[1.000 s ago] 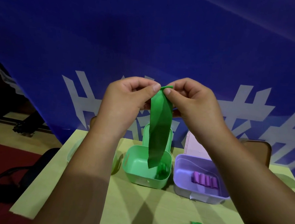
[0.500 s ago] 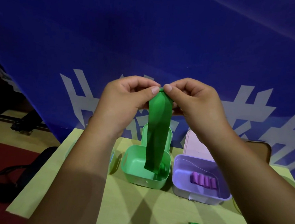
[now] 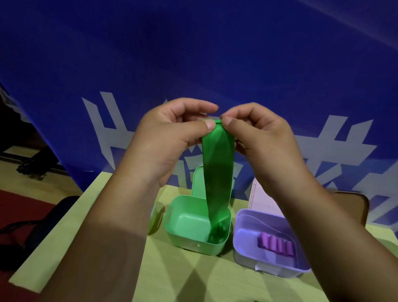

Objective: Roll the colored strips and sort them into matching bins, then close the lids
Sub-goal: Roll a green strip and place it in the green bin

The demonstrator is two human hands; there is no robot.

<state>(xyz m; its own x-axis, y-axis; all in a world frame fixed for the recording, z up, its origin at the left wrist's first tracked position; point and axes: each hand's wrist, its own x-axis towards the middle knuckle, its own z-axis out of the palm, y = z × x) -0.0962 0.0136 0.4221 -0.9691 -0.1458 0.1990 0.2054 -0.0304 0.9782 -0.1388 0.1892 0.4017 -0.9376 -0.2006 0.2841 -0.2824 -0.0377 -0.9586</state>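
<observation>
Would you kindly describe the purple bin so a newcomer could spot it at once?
On the yellow table below the blue backdrop stands a green bin. The purple bin sits just right of it, alone holding a row of purple rolls.

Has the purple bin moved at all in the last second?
No. The purple bin still sits close beside the green bin, same gap between them.

Left hand [image 3: 168, 139]: being held raised at centre, fingers being curled, the top edge of a green strip [image 3: 217, 171] being pinched between thumb and forefinger.
Right hand [image 3: 258, 141]: being held level with the left, the same edge being pinched just beside it.
Thumbs [image 3: 196, 126]: being brought nearly tip to tip.
Forearms [image 3: 106, 227]: bare, being extended up from the lower corners, being angled toward each other.
</observation>
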